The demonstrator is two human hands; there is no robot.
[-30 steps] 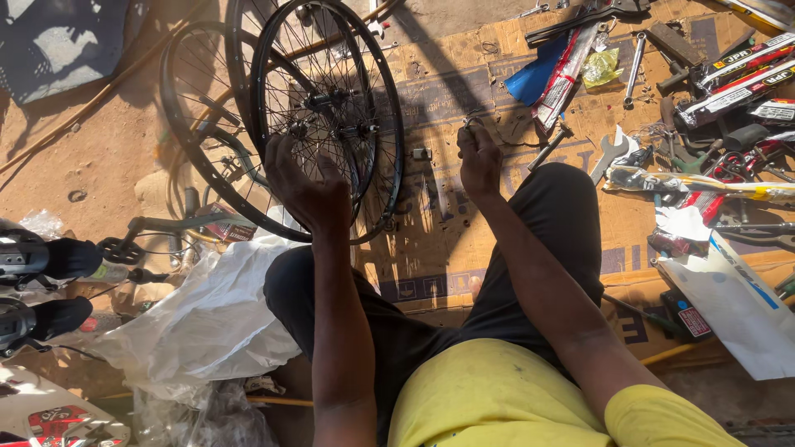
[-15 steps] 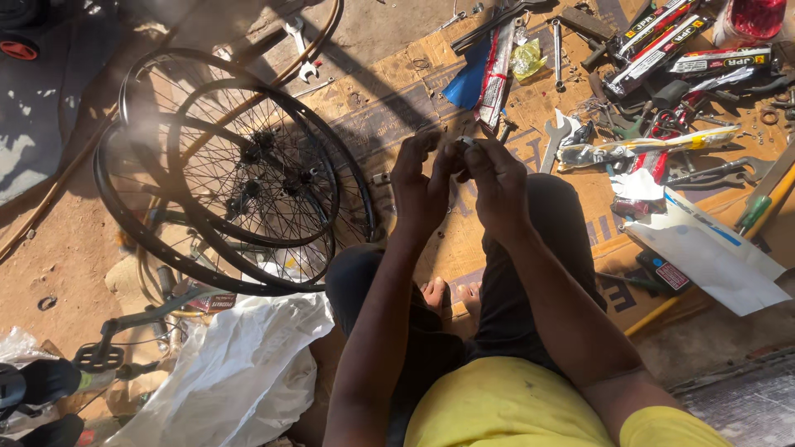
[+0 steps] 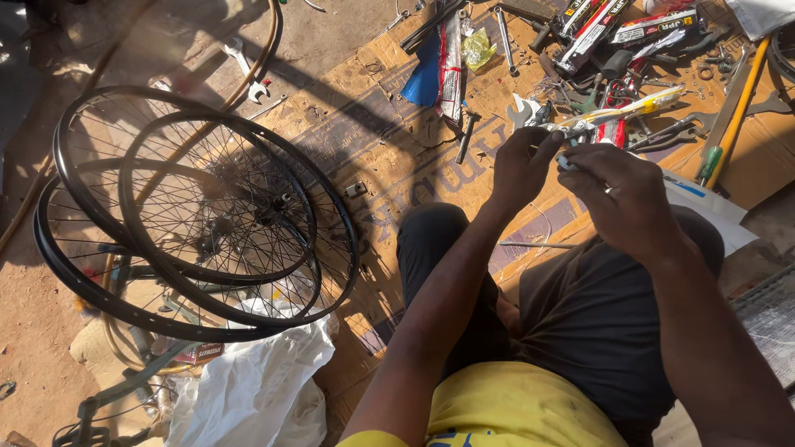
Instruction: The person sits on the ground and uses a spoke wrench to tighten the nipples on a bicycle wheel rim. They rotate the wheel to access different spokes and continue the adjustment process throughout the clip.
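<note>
both hands pinching a small pale part above the knees

left hand (image 3: 522, 170) and right hand (image 3: 625, 199) close fingertips on the small part (image 3: 566, 162), over the cardboard sheet's (image 3: 373, 141) far edge near the tools; best kept low, grip steady, wheels (image 3: 199, 215) well apart.

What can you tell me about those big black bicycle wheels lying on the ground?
The black spoked bicycle wheels lie flat in a stack on the sandy ground, beside the brown cardboard sheet. They have thin dark rims, many fine metal spokes and small hubs in the middle; no tyres show. At least three rims overlap, each shifted a little from the next. Sunlight throws their striped shadows on the cardboard. A crumpled white plastic bag lies at their lower edge. Neither hand touches them.
</note>
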